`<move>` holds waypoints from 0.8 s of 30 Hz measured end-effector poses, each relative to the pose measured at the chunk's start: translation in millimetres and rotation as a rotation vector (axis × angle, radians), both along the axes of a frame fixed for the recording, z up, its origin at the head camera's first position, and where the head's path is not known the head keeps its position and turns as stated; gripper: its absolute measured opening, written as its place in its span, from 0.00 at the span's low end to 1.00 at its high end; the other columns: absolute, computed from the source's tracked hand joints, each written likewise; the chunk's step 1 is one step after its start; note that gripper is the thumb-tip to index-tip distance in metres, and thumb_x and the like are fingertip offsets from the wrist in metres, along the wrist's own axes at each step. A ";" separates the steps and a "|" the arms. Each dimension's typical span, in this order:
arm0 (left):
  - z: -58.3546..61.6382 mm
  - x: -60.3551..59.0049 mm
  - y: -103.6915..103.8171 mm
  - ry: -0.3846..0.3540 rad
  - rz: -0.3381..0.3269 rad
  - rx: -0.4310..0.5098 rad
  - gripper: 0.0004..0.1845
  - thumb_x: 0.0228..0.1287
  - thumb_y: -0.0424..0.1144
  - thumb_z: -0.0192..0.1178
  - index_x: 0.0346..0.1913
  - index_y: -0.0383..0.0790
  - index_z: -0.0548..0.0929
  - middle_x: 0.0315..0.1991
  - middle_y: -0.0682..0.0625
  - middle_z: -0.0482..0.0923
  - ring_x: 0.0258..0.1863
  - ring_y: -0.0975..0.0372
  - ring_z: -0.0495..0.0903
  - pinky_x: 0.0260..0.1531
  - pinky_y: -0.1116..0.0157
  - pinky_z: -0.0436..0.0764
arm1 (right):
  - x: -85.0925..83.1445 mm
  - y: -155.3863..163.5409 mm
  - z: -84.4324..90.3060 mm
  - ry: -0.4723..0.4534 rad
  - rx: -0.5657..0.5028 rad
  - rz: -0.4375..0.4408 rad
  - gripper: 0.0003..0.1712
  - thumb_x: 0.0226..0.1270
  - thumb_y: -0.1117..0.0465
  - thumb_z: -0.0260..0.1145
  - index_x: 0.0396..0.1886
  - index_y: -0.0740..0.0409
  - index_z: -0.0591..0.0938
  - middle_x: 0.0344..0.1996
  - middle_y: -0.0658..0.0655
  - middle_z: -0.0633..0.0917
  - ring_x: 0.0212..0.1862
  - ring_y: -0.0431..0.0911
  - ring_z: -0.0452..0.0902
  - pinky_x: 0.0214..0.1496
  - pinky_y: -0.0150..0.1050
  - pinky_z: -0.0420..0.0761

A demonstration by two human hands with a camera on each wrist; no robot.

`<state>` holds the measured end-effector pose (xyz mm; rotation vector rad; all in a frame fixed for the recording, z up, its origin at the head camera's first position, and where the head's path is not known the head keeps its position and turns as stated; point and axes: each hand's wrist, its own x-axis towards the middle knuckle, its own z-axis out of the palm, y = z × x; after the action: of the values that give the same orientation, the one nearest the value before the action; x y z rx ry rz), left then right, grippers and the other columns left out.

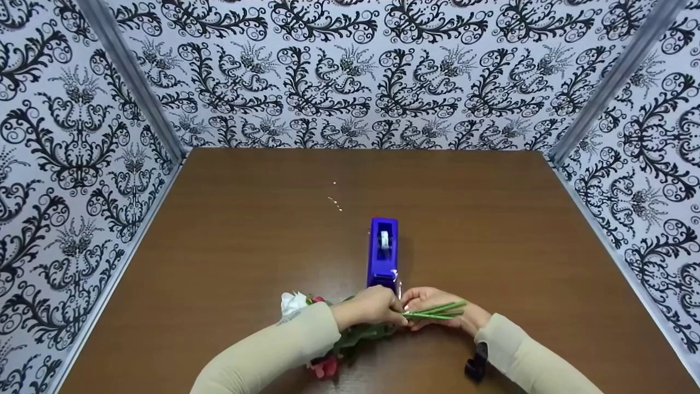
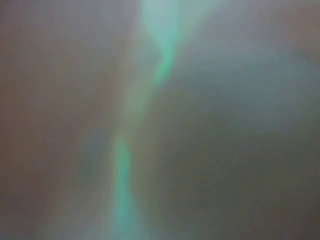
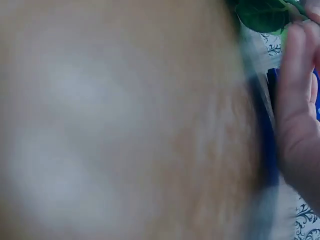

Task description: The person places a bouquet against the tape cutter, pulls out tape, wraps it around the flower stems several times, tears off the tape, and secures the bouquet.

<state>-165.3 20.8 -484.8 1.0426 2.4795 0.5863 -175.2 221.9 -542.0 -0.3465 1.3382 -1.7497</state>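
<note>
Just behind both hands' grip on the flower stems (image 1: 435, 312) stands a blue tape dispenser (image 1: 382, 251), touching neither.

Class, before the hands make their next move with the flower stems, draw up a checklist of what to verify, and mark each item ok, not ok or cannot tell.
1. Left hand grips the bunched green stems: ok.
2. Right hand holds the stems near their cut ends: ok.
3. Blue tape dispenser stands close behind the hands: ok.
4. Tape piece already on the stems: cannot tell.
5. White flower and red flower lie clear of the dispenser: ok.
6. Wrist views sharp enough to check the grip: not ok.
</note>
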 end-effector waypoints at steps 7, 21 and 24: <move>-0.6 -4.2 0.2 -0.034 -0.031 -0.022 0.18 0.55 0.45 0.64 0.14 0.42 0.75 0.10 0.61 0.60 0.13 0.70 0.57 0.14 0.76 0.57 | -17.9 1.5 -2.4 0.139 -0.101 0.128 0.14 0.60 0.76 0.55 0.45 0.60 0.69 0.28 0.45 0.82 0.32 0.33 0.76 0.35 0.24 0.75; -2.2 -2.3 11.5 0.075 0.070 -0.202 0.18 0.52 0.50 0.65 0.13 0.46 0.75 0.11 0.59 0.68 0.17 0.65 0.69 0.18 0.67 0.67 | -20.7 2.0 -2.3 0.188 -0.074 0.126 0.17 0.59 0.80 0.52 0.45 0.61 0.66 0.27 0.48 0.84 0.30 0.39 0.81 0.36 0.33 0.80; -2.9 -3.7 9.7 0.078 0.067 -0.201 0.16 0.52 0.51 0.65 0.15 0.46 0.79 0.11 0.59 0.69 0.17 0.66 0.69 0.17 0.69 0.66 | -17.7 0.4 -0.6 0.190 -0.091 0.100 0.18 0.59 0.82 0.49 0.45 0.61 0.66 0.27 0.48 0.84 0.30 0.40 0.82 0.36 0.34 0.81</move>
<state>-169.0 30.5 -487.7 0.9241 2.5863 0.3121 -192.9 222.4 -542.6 -0.6331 1.3517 -1.7309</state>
